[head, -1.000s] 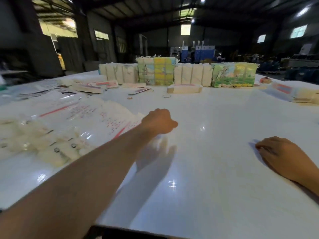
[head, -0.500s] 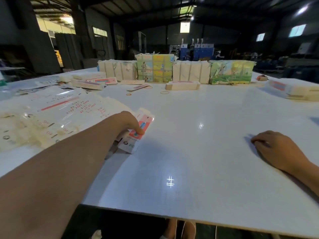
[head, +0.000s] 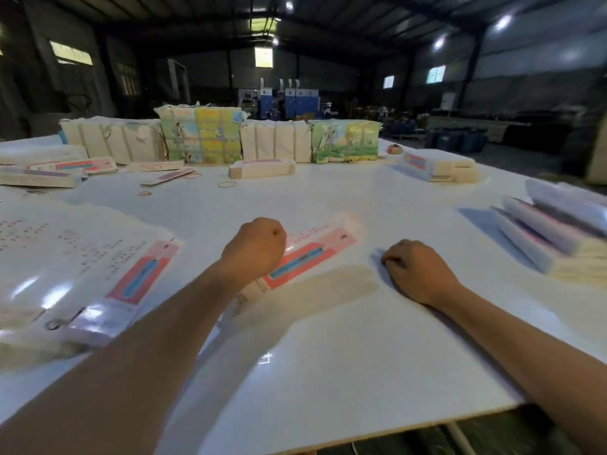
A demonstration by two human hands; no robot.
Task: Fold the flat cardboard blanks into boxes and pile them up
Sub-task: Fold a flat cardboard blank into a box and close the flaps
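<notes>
1. The left hand (head: 254,246) has its fingers curled round one flat blank (head: 307,254), which it has just drawn off the spread of blanks (head: 98,267) by the bench's left edge to mid-bench (head: 328,339).
2. Folding can likely begin.
3. The right hand (head: 415,270) rests knuckles-up beside it, fingers loosely curled, empty.
4. Finished boxes (head: 558,231) sit at the right edge.

The red print on the flat blanks (head: 82,257) is too blurred to read.

A flat blank (head: 308,254) was laid mid-worktop (head: 328,356), between spread blanks (head: 98,264) left and stacked boxes (head: 551,234) right.
</notes>
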